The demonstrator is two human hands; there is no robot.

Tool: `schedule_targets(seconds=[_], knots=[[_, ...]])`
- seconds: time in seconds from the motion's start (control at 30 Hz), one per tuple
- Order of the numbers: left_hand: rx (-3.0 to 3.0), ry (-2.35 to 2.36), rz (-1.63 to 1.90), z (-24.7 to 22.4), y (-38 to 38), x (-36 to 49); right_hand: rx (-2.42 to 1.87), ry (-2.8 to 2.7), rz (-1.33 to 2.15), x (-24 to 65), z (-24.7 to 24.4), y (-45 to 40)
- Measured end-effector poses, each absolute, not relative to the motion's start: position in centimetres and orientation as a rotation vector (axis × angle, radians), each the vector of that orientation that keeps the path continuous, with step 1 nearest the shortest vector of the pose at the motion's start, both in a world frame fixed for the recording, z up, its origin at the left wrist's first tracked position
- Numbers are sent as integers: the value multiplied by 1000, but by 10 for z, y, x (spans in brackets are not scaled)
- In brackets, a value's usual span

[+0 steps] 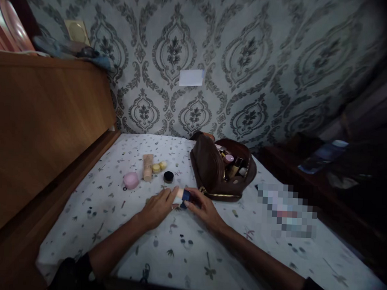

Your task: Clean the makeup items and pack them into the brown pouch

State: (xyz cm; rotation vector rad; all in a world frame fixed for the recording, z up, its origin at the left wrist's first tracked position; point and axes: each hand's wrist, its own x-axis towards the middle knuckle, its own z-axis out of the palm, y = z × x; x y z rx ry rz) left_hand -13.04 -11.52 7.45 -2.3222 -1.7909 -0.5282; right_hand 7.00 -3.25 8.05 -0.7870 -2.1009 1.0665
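Observation:
A small container with a pale body and a dark blue cap lies between my two hands. My left hand is closed round its pale end, and my right hand has its fingers on the blue cap. What is printed on it I cannot make out. Just beyond my hands stands a small black-lidded jar. A beige squeeze tube, two small yellow jars and a pink rounded case sit farther left. The brown makeup bag is unzipped, with several cosmetics inside.
A white printed cloth covers the surface. At the right lies a blurred-out flat object, with a clear plastic bottle on a dark ledge beyond. A wooden cabinet borders the left side; patterned wallpaper rises behind.

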Motion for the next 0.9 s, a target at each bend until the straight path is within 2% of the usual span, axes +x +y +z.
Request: schedule_targets(seconds=[0.27, 0.43, 0.73, 0.9], knots=[[-2217, -1604, -858, 103, -118, -108, -671, -2124, 981, 74, 68, -24], [-2353, -1376, -608, 85, -102, -90, -641, -2085, 945, 72, 52, -18], [-2376, -1610, -680, 81, -84, -114, -656, -2124, 959, 73, 59, -24], [-2375, -1813, -524, 92, -76, -107, -675, -2123, 967, 73, 51, -23]])
